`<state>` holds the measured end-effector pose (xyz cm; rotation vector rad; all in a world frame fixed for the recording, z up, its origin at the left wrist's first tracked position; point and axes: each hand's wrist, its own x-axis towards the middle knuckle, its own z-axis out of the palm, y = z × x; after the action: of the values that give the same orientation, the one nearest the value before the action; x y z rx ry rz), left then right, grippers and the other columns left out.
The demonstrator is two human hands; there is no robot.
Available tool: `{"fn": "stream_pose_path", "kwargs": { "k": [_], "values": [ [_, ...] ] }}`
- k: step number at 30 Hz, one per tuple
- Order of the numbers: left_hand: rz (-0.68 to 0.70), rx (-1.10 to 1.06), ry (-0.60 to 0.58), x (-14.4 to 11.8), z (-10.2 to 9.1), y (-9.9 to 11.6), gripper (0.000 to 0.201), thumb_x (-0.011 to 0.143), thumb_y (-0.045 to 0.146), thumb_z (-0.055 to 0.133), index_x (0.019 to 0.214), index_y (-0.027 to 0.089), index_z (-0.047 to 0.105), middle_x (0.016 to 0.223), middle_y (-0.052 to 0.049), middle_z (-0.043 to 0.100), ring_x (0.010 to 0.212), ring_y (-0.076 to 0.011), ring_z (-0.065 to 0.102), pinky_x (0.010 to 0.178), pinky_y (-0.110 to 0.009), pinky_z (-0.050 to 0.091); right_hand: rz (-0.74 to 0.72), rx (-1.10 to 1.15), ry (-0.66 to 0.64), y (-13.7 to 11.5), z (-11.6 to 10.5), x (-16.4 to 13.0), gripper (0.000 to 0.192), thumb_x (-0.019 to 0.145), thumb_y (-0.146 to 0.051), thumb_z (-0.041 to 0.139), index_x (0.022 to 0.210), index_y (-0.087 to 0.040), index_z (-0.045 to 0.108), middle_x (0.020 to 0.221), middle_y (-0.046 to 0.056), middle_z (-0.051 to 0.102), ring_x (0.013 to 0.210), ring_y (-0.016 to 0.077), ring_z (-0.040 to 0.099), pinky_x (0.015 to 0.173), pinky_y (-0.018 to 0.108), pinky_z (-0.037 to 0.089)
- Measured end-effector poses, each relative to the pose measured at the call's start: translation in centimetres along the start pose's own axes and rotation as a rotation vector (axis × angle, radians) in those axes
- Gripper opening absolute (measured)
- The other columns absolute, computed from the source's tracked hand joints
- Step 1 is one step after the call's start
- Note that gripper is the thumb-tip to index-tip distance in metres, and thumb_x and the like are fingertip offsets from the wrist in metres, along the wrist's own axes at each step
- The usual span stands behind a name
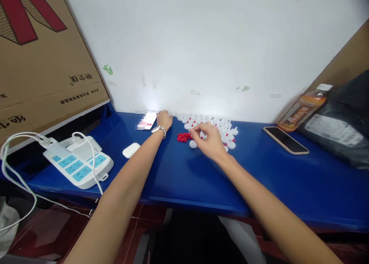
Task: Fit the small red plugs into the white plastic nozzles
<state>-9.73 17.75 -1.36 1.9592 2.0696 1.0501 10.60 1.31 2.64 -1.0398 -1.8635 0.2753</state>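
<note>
A heap of several white plastic caps [216, 126], some with red centres, lies on the blue table [178, 175] against the white wall. A small pile of red pellets [183, 137] sits just left of the heap. My right hand [210, 140] hovers over the near edge of the caps, thumb and forefinger pinched together by a single white cap [193, 144]; what they pinch is too small to tell. My left hand [164, 120], with a bracelet on the wrist, rests on the table at the right edge of a lit phone [147, 120].
A white power strip [77, 162] with plugged cables lies at the left, a white earbud case [131, 150] beside it. A second phone [285, 140], an orange drink bottle [304, 108] and a dark plastic bag [343, 122] lie at the right. A cardboard box [37, 52] leans at far left.
</note>
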Motion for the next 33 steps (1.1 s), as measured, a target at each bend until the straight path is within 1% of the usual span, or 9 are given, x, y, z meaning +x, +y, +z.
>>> {"fn": "stream_pose_path", "kwargs": {
  "k": [4,9,12,14,16,18,25,30,33],
  "values": [
    [0.064,0.000,-0.030,-1.5,-0.7,-0.2,0.020,0.092,0.026,0.052,0.092,0.015,0.069,0.105,-0.018,0.065,0.111,-0.0341,0.054,0.101,-0.048,0.040,0.019,0.017,0.017,0.2,-0.1,0.1,0.021,0.092,-0.031,0.058,0.073,-0.024,0.065,0.071,0.002,0.067,0.080,0.0229,0.059,0.083,0.039,0.042],
    [0.197,-0.048,-0.009,-4.6,-2.5,0.0,0.029,0.097,0.036,0.048,0.094,0.019,0.071,0.104,-0.014,0.064,0.105,-0.0312,0.057,0.098,-0.046,0.043,0.049,-0.023,-0.036,1.1,-0.1,0.2,0.023,0.091,-0.029,0.058,0.070,-0.023,0.065,0.074,0.003,0.070,0.081,0.0229,0.059,0.082,0.039,0.040],
    [0.306,-0.177,-0.010,-6.8,-4.0,0.6,0.028,0.099,0.038,0.045,0.099,0.020,0.067,0.106,-0.011,0.065,0.103,-0.0259,0.060,0.097,-0.040,0.045,0.032,-0.076,-0.082,1.5,0.0,0.3,0.021,0.091,-0.029,0.058,0.074,-0.022,0.067,0.078,0.003,0.071,0.085,0.0232,0.059,0.084,0.039,0.038],
    [0.372,-0.283,-0.087,-8.2,-4.9,1.0,0.031,0.102,0.041,0.039,0.102,0.020,0.062,0.101,-0.008,0.067,0.093,-0.0224,0.063,0.090,-0.036,0.048,0.023,-0.149,-0.136,1.8,0.2,0.4,0.019,0.091,-0.028,0.059,0.077,-0.023,0.070,0.083,0.004,0.072,0.090,0.0239,0.058,0.086,0.040,0.036],
    [0.387,-0.401,-0.188,-9.4,-5.6,1.4,0.032,0.104,0.043,0.036,0.105,0.021,0.059,0.098,-0.005,0.067,0.084,-0.0190,0.064,0.081,-0.032,0.050,0.021,-0.238,-0.193,2.1,0.3,0.7,0.018,0.091,-0.029,0.060,0.080,-0.023,0.073,0.088,0.005,0.072,0.094,0.0256,0.056,0.088,0.042,0.033],
    [0.394,-0.438,-0.268,-10.3,-6.1,1.6,0.033,0.104,0.043,0.034,0.106,0.021,0.058,0.096,-0.004,0.067,0.079,-0.0171,0.064,0.077,-0.030,0.050,0.022,-0.319,-0.238,2.2,0.6,1.2,0.018,0.091,-0.029,0.060,0.082,-0.024,0.075,0.091,0.007,0.071,0.097,0.0274,0.054,0.088,0.043,0.031],
    [0.463,-0.325,-0.322,-10.8,-7.0,1.8,0.040,0.105,0.038,0.026,0.106,0.020,0.062,0.099,-0.006,0.067,0.094,-0.0199,0.063,0.089,-0.033,0.047,-0.020,-0.556,-0.430,1.8,1.7,3.4,0.018,0.089,-0.025,0.061,0.091,-0.022,0.079,0.096,0.011,0.071,0.101,0.0303,0.052,0.088,0.043,0.029],
    [0.415,-0.258,-0.364,-10.9,-6.9,1.8,0.020,0.092,0.031,0.055,0.108,0.020,0.060,0.093,-0.004,0.065,0.080,-0.0192,0.059,0.078,-0.033,0.047,-0.014,-0.609,-0.507,1.8,2.3,3.6,0.020,0.089,-0.021,0.060,0.093,-0.021,0.079,0.099,0.011,0.073,0.103,0.0290,0.052,0.088,0.042,0.027],
    [0.422,-0.250,-0.367,-10.8,-6.5,1.5,0.021,0.088,0.024,0.057,0.108,0.020,0.060,0.091,-0.003,0.063,0.075,-0.0176,0.056,0.075,-0.032,0.045,-0.003,-0.621,-0.530,2.1,2.5,3.5,0.019,0.090,-0.021,0.059,0.089,-0.020,0.078,0.095,0.011,0.074,0.104,0.0296,0.052,0.089,0.042,0.026]
  ]
}}
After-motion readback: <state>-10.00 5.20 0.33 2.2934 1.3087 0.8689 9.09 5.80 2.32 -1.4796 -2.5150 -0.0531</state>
